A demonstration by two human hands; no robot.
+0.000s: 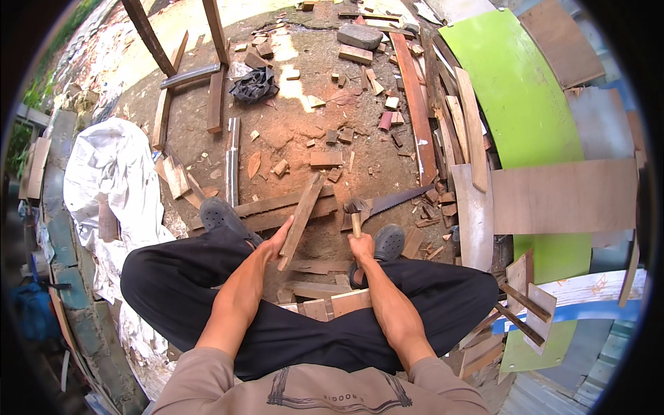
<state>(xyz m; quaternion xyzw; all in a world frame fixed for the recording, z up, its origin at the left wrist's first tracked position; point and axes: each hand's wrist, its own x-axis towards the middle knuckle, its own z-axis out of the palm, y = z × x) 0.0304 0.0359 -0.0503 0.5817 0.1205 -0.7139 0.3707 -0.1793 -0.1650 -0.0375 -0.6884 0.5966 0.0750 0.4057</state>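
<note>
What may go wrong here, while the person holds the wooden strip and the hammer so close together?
1. The left hand grips the wooden strip near its lower end, close to the hammer in the right hand; a missed blow might hit fingers.
2. The handsaw lies with its teeth exposed just beyond the hammer head, near the right shoe; it might cut or get struck.
3. Loose offcuts on the ground might cause a slip.
</note>
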